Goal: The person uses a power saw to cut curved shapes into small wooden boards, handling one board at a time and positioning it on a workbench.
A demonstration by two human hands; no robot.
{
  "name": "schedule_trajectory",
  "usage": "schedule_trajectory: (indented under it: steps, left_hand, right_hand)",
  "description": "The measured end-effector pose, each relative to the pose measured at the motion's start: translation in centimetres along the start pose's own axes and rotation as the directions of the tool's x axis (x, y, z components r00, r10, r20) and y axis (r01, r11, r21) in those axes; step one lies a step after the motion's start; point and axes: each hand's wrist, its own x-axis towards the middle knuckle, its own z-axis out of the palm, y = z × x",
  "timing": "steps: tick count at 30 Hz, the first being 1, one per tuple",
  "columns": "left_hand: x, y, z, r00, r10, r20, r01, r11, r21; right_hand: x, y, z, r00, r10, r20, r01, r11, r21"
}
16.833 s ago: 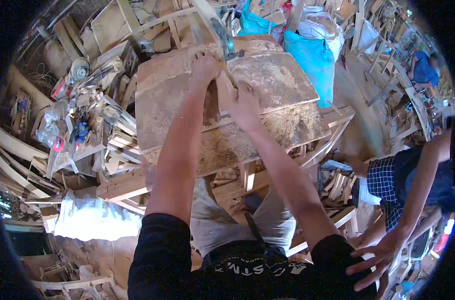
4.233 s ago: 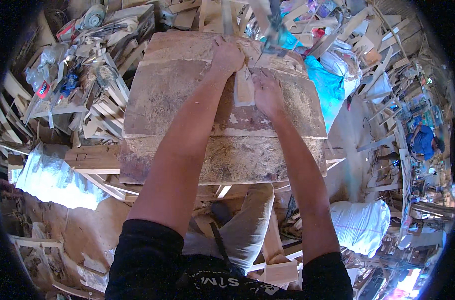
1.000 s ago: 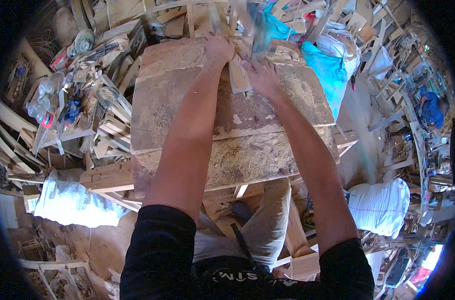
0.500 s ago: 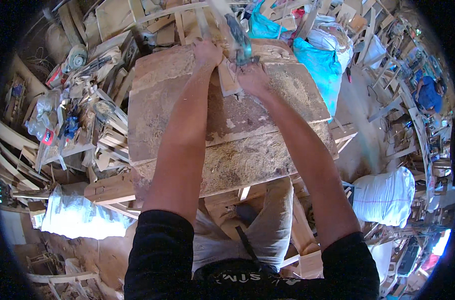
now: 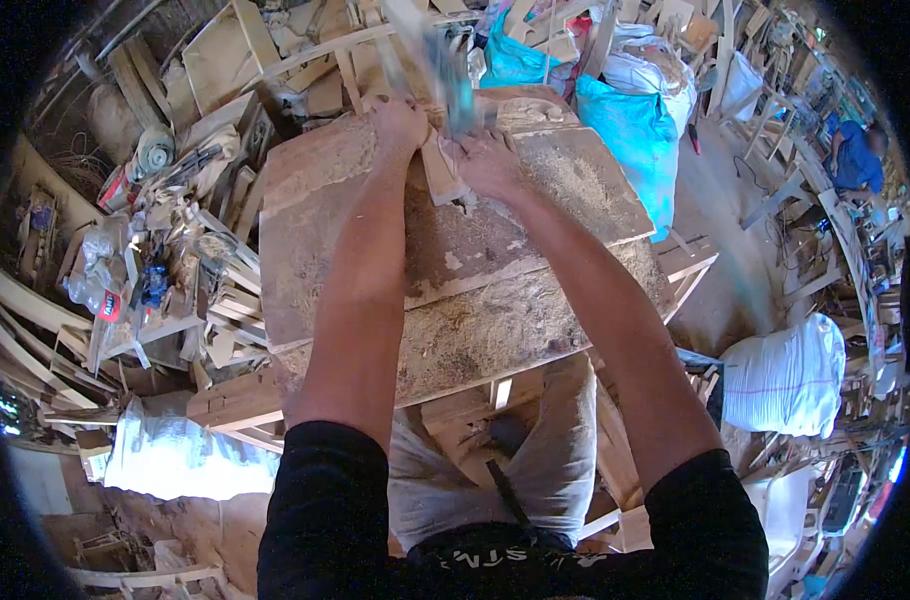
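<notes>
Wooden strip (image 5: 439,178): press it flat with your loosely spread right hand (image 5: 487,163); your left hand (image 5: 401,124) curls beside (its grip I cannot tell).

Black short-sleeved shirt (image 5: 325,510), white lettering (image 5: 489,556), pale trousers (image 5: 567,465)

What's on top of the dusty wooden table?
On the table: sawdust and a light wood piece, with the left hand and right hand at its sides. Whatever lies directly under the piece, hands and forearms is covered.
</notes>
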Motion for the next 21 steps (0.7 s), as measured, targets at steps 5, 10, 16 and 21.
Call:
schedule_trajectory:
  steps: [5, 10, 16, 21]
  left_hand:
    - [-0.8, 2.9, -0.7, 0.944, -0.154, 0.291, 0.215, 0.959, -0.187]
    - [-0.5, 1.2, -1.3, 0.995, -0.093, 0.045, 0.089, 0.994, 0.07]
    - [-1.0, 1.7, -1.3, 0.98, -0.154, 0.124, 0.151, 0.988, 0.028]
    - [-0.5, 3.9, -0.5, 0.996, -0.081, 0.037, 0.083, 0.996, -0.036]
  right_hand:
    - [-0.4, 1.1, -0.4, 0.998, 0.042, 0.048, -0.04, 0.999, -0.035]
    - [1.0, 0.8, 1.1, 0.994, 0.02, 0.108, -0.009, 0.994, -0.105]
    - [0.3, 0.1, 0.2, 0.985, 0.088, 0.149, -0.093, 0.995, 0.021]
    - [0.8, 2.7, 0.5, 1.0, -0.01, 0.001, 0.01, 0.999, -0.036]
